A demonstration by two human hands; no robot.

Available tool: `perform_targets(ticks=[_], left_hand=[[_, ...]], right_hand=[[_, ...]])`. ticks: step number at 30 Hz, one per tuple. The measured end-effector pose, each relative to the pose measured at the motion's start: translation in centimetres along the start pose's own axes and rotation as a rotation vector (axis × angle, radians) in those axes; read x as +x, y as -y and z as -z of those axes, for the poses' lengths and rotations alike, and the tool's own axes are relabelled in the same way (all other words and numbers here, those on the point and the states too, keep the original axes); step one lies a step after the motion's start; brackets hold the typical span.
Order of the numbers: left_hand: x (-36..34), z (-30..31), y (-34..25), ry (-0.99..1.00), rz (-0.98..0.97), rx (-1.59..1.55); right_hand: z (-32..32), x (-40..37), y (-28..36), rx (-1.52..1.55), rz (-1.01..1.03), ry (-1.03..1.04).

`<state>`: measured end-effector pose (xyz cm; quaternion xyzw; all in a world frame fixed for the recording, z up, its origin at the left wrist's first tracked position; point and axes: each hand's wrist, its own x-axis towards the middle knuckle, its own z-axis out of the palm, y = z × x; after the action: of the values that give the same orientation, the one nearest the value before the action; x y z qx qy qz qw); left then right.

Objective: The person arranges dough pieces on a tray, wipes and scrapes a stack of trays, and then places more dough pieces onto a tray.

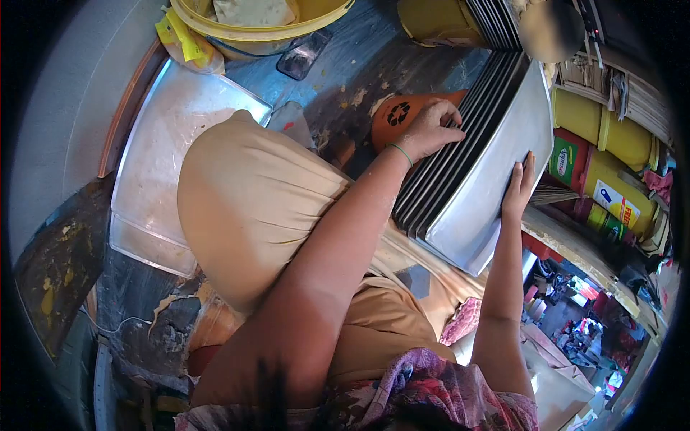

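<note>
A thick stack of metal trays [492, 161] stands on edge, tilted, right of centre. My left hand [431, 129] is at the trays' dark upper edges; its fingers are bent and apart, with a green band at the wrist. Against the smooth face of the outermost tray, my right hand [519, 188] lies flat with fingers spread. My knee, under tan cloth [251, 194], is left of the stack. Beyond it, flat metal sheets [154, 129] rest on the floor.
A yellow tub [269, 32] holding something pale stands at the top, near a phone [303, 54] and a yellow packet [183, 39]. An orange container [402, 115] sits behind my left hand. Yellow buckets [611, 187] line the right, above a wooden ledge [582, 255]. More trays stand at the top.
</note>
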<state>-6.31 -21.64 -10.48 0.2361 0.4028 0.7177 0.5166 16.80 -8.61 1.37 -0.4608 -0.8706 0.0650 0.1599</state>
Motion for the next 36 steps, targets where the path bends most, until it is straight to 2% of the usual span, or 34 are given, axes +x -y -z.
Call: perform_targets(ticks=[5, 6, 9, 10, 13, 15, 16, 18, 20, 22, 23, 25, 28, 29, 31, 33, 35, 36], left_hand=[[0.2, -0.1, -1.1, 0.026, -0.166, 0.229], [0.0, -0.2, -1.6, 0.028, -0.091, 0.198], [-0.2, -0.8, -1.6, -0.037, -0.087, 0.208], [0.1, -1.0, -1.3, -0.032, -0.132, 0.186], [-0.3, -0.7, -2.4, -0.03, -0.24, 0.372], [-0.5, -1.4, -3.0, -0.073, -0.256, 0.294], [-0.1, -1.3, -2.7, -0.069, -0.327, 0.391], [-0.2, -1.5, -3.2, -0.102, -0.345, 0.453], [-0.5, -1.7, -3.4, -0.091, -0.271, 0.35], [-0.8, -1.8, -4.1, -0.072, -0.319, 0.571], [-0.1, -1.2, -3.0, -0.055, -0.275, 0.546], [-1.8, -3.9, -5.6, -0.111, -0.018, 0.429], [-1.0, -2.7, -6.4, -0.083, -0.005, 0.47], [-1.4, -4.0, -7.5, -0.171, 0.017, 0.52], [-0.7, -5.2, -8.4, -0.248, -0.2, 0.927], [-0.2, -8.5, -10.2, -0.194, -0.491, 1.324], [1.1, -12.9, -10.8, 0.001, -0.559, 1.428], [2.2, -15.2, -10.4, 0.101, -0.578, 1.469]], right_hand=[[0.0, -0.1, 1.3, 0.005, -0.047, -0.018], [-0.2, 0.0, 0.2, -0.019, 0.013, -0.035], [-0.3, 0.1, 0.0, -0.074, 0.003, -0.05], [-0.2, 0.1, 0.4, -0.095, -0.011, -0.064], [-0.2, -0.2, -0.1, -0.112, 0.018, -0.097], [-0.5, -0.1, -0.3, -0.137, -0.03, -0.097], [-0.8, -0.2, -0.6, -0.133, -0.042, -0.109], [-0.3, -0.5, 0.3, -0.119, -0.08, -0.1], [-0.1, -0.7, 0.4, -0.105, -0.105, -0.094], [0.4, -1.0, 1.0, -0.106, -0.132, -0.052], [1.0, -1.1, 1.5, -0.111, -0.149, -0.01], [0.8, -1.1, 1.1, -0.121, -0.142, 0.034], [0.8, -1.6, 0.6, -0.119, -0.063, 0.108], [1.4, -2.1, 0.2, -0.081, -0.011, 0.155], [2.1, -2.7, -2.4, 0.017, 0.15, 0.254], [4.2, -3.4, -5.7, 0.167, 0.084, 0.185], [5.2, -3.2, -11.9, 0.271, -0.068, -0.102], [4.3, -2.8, -16.5, 0.476, -0.035, -0.365]])
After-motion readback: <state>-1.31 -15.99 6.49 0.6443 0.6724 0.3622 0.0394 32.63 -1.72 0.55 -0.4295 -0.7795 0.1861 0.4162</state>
